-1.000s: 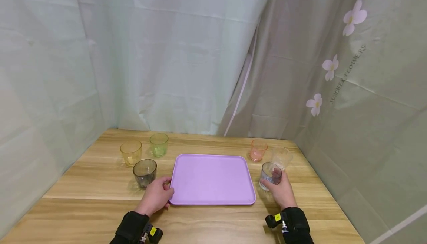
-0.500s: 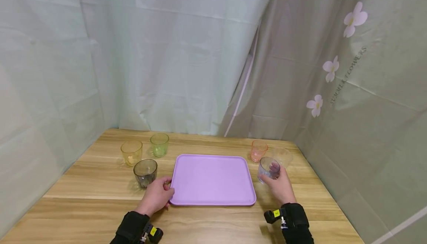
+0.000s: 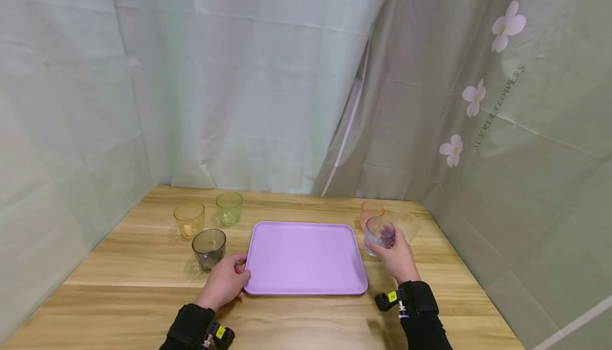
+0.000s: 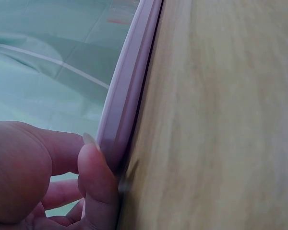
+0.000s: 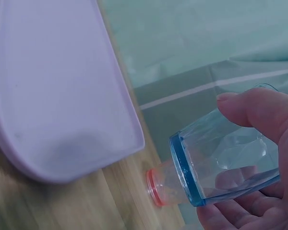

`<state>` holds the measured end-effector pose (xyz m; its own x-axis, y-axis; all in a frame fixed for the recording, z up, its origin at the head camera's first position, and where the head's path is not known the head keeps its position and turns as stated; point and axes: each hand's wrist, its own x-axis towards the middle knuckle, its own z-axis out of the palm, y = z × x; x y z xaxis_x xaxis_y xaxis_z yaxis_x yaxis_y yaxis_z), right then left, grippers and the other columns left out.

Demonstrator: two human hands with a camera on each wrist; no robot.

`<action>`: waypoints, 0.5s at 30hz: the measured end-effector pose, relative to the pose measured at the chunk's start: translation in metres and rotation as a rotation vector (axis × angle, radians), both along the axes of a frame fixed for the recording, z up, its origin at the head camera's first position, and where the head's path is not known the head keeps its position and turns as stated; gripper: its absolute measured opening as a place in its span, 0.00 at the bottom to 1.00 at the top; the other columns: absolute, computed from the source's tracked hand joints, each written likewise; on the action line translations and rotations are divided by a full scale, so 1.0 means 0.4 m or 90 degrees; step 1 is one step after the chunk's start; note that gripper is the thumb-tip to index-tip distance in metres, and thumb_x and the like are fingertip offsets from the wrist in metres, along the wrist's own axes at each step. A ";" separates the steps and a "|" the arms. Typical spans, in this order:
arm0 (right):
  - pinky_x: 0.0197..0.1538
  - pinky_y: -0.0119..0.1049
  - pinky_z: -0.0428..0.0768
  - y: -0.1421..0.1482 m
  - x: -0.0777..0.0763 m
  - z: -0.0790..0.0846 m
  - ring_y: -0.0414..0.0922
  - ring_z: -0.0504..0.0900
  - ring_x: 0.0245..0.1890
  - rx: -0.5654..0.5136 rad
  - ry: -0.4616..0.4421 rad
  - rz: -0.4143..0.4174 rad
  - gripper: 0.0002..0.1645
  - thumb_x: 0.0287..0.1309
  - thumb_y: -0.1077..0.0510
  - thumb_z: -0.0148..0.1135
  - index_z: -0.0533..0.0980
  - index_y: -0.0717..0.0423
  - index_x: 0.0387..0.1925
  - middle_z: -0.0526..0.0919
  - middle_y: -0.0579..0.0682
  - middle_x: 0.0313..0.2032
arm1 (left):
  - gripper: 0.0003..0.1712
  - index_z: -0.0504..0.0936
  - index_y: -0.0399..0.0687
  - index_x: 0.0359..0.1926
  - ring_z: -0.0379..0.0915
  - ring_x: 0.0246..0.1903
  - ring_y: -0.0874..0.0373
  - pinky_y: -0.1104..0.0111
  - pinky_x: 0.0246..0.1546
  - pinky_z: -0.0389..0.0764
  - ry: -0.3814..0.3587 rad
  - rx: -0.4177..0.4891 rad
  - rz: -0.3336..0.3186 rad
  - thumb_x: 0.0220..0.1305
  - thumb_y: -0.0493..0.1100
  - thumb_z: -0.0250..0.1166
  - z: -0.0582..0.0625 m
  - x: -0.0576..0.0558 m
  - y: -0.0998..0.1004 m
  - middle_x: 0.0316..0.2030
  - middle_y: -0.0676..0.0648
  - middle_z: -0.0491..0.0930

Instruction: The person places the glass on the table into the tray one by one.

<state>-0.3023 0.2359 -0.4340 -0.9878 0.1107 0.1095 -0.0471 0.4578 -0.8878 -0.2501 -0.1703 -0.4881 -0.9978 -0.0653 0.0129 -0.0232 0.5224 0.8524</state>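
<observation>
My right hand [image 3: 398, 258] holds a clear glass [image 3: 379, 236] with a bluish base between thumb and fingers. In the right wrist view the glass [image 5: 225, 160] appears raised off the table, to the right of the lilac tray [image 3: 306, 258]. Partly behind it stand an orange-pink glass [image 3: 371, 209] and a colourless glass [image 3: 408, 223]. My left hand [image 3: 223, 282] is at the tray's left edge near the front corner, its thumb and fingers curled at the rim. The left wrist view shows the fingertips against the tray's side [image 4: 122, 103].
On the left of the wooden table [image 3: 119, 265] are a yellow glass [image 3: 189, 220], a green glass [image 3: 229, 209] and a smoky grey glass [image 3: 209, 249] close to my left hand. Curtains [image 3: 258, 84] hang behind the table and on both sides.
My right hand has moved up and to the left with the clear glass, lifting it and bringing it in front of the orange-pink glass. My left hand and the tray have stayed put.
</observation>
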 end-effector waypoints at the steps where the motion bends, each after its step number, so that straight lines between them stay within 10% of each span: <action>1: 0.78 0.60 0.71 -0.003 -0.001 0.001 0.64 0.71 0.74 -0.002 0.001 0.002 0.52 0.67 0.53 0.77 0.59 0.66 0.81 0.71 0.69 0.73 | 0.31 0.76 0.21 0.69 0.78 0.14 0.56 0.66 0.17 0.79 0.000 0.000 0.000 0.65 0.31 0.65 0.000 0.000 0.000 0.32 0.45 0.77; 15: 0.80 0.62 0.71 -0.031 -0.031 -0.009 0.66 0.71 0.75 -0.001 0.002 0.005 0.48 0.66 0.53 0.76 0.62 0.67 0.78 0.72 0.70 0.72 | 0.31 0.76 0.22 0.69 0.78 0.15 0.56 0.65 0.17 0.81 0.001 0.001 0.000 0.66 0.30 0.65 0.009 0.006 0.003 0.32 0.44 0.77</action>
<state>-0.3148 0.2235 -0.4375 -0.9883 0.1028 0.1124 -0.0536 0.4562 -0.8883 -0.2478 -0.1689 -0.4845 -0.9978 -0.0652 0.0151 -0.0212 0.5212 0.8532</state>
